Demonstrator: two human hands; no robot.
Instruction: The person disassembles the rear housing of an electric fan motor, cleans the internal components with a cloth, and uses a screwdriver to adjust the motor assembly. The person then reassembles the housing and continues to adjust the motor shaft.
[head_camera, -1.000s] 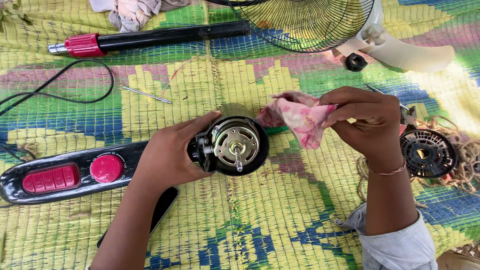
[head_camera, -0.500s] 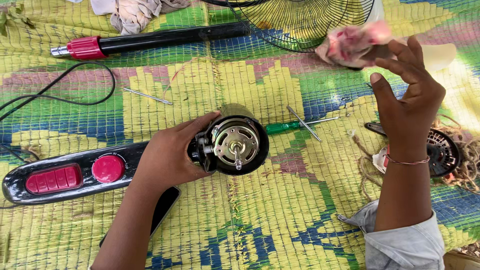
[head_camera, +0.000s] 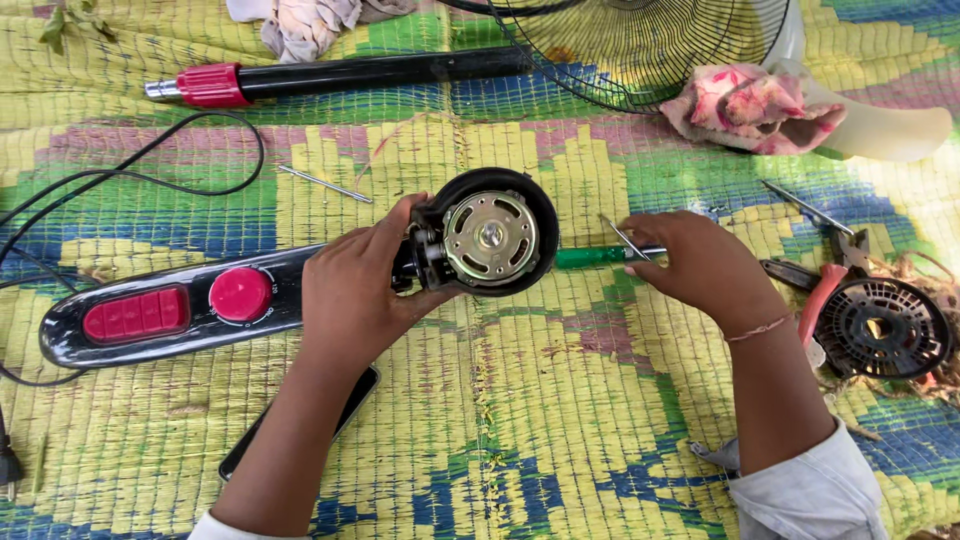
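Woven mat (head_camera: 520, 430): yellow, green and blue, under both hands.
Guard (head_camera: 640, 40): wire, far above the right hand.
Base (head_camera: 170, 315): black with red buttons, just left of the left hand.
Motor (head_camera: 490, 240): silver core in black housing, gripped from the left by the left hand (head_camera: 355, 290).
Rag (head_camera: 755, 105): pink, above the right hand.
Screwdriver (head_camera: 595, 257): green handle, on the mat; right hand (head_camera: 695, 265) closing on it, grip uncertain.

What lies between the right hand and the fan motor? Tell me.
Nothing blocks it. Between the right hand and the fan motor, held by the left hand, lies only the green screwdriver on the mat, under the right fingers.
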